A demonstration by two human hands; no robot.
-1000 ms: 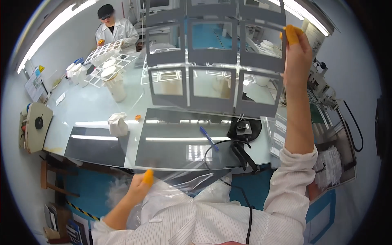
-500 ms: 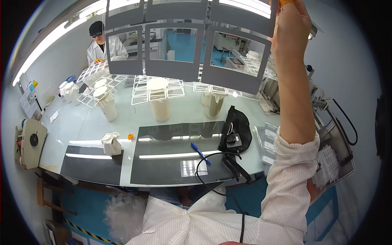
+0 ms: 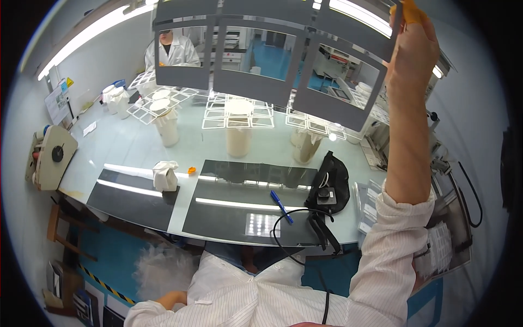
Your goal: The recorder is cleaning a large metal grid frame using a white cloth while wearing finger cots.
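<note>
One pale table [image 3: 121,137] spans the view, and above it one grey windowed sheet [image 3: 250,83] is held up in the air, three whole windows showing in its lower row. The right hand [image 3: 412,46] is closed narrowly on the sheet's right edge, its fingertips wrapped in orange. Only a bit of the left forearm [image 3: 172,298] shows low down; the left hand is hidden, so I cannot tell its state. Two dark mats [image 3: 218,220] lie on the table, with one black pouch [image 3: 339,174], one crumpled white cloth [image 3: 164,177], one blue pen [image 3: 281,207] and one orange scrap [image 3: 192,170].
</note>
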